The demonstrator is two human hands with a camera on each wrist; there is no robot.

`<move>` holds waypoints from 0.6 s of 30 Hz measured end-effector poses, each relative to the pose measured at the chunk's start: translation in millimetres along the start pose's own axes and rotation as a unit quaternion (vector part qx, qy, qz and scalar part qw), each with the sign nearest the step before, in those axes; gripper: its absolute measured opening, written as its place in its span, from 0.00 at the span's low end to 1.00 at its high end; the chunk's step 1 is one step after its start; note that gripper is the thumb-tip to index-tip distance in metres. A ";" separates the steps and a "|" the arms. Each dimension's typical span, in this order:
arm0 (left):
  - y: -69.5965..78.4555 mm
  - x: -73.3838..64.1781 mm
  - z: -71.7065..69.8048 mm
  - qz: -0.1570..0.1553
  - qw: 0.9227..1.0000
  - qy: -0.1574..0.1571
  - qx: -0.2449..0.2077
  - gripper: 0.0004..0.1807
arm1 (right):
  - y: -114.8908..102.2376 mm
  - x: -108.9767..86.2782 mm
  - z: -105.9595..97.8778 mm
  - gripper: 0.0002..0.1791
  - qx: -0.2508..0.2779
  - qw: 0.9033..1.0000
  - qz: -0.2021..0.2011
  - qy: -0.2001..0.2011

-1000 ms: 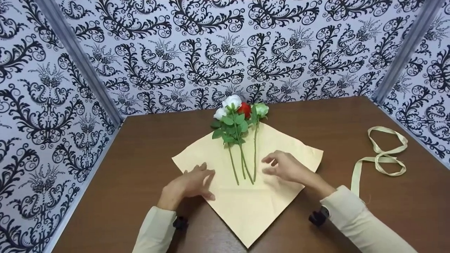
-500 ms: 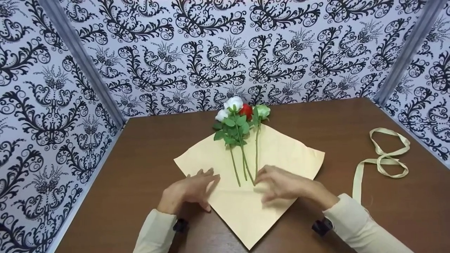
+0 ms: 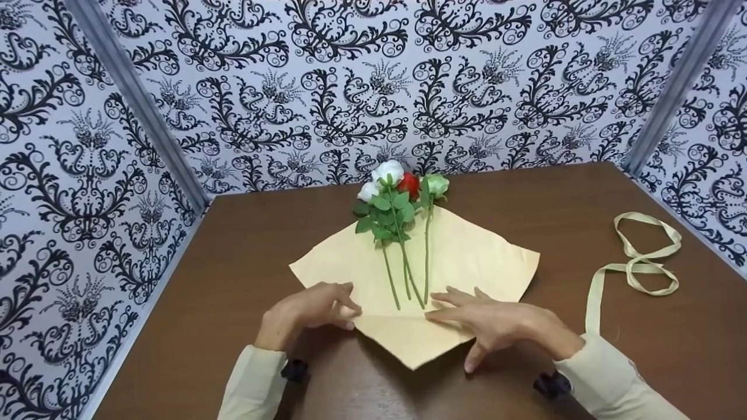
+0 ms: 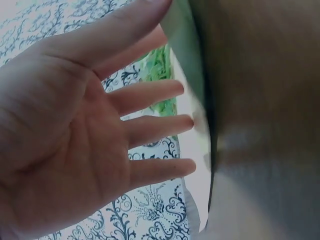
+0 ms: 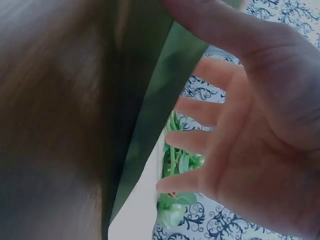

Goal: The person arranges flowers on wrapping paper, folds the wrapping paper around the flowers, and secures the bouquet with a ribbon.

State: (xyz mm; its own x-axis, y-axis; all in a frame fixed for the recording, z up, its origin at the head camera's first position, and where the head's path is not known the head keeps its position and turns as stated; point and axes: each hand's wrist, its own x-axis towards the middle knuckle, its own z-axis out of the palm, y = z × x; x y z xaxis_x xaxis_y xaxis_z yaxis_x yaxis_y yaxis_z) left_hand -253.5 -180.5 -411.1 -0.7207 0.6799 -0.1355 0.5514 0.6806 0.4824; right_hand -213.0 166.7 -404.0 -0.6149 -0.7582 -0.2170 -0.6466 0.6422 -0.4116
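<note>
A cream sheet of wrapping paper (image 3: pixel 467 256) lies cornerwise on the table, its near corner raised along a crease. Roses (image 3: pixel 388 174) rest on it, white, red and pale green, their leafy stems pointing toward me. My left hand (image 3: pixel 309 306) pinches the paper's left edge between thumb and index finger at the crease; its other fingers extend straight in the left wrist view. Spread over the right side of the crease, my right hand (image 3: pixel 496 321) touches the paper with straight fingers. Its thumb (image 5: pixel 215 20) lies against the raised flap (image 5: pixel 155 95) in the right wrist view.
A looped cream ribbon (image 3: pixel 648 256) lies at the right on the brown table (image 3: pixel 245 245). White panels with black scrollwork (image 3: pixel 373 76) enclose the back and sides, and the flower heads reach close to the back panel.
My right hand has moved down from beside the stems to the crease and spread its fingers. The near corner of the paper has risen. My left hand has drawn its thumb and index closer together.
</note>
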 end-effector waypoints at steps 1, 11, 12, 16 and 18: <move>-1.2 -1.3 -1.0 0.002 1.000 0.003 -0.007 0.13 | 1.2 -0.2 -0.6 0.49 -0.001 1.000 -0.007 0.012; -4.8 -5.1 -3.6 -0.018 0.999 0.037 -0.017 0.17 | 18.2 9.1 0.1 0.19 0.054 0.979 0.004 0.197; -4.2 -4.4 -3.1 -0.025 0.999 0.045 -0.016 0.18 | 18.8 10.5 0.1 0.19 0.061 0.975 0.017 0.213; -0.7 0.5 2.1 -0.071 0.993 0.089 -0.001 0.24 | 20.3 14.8 -0.8 0.26 0.082 0.958 0.087 0.261; 2.1 4.1 5.7 -0.097 0.989 0.113 0.019 0.25 | 22.1 17.1 -1.5 0.30 0.089 0.951 0.117 0.270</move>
State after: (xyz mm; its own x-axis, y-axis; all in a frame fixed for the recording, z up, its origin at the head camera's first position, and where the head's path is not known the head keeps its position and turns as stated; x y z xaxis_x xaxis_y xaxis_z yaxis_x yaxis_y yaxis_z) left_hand -252.9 -174.8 -415.5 -0.8872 0.4608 -0.0236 0.4064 0.8046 0.4330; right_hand -238.6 168.2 -415.4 -0.9065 -0.3965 0.1450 -0.4052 0.7208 -0.5624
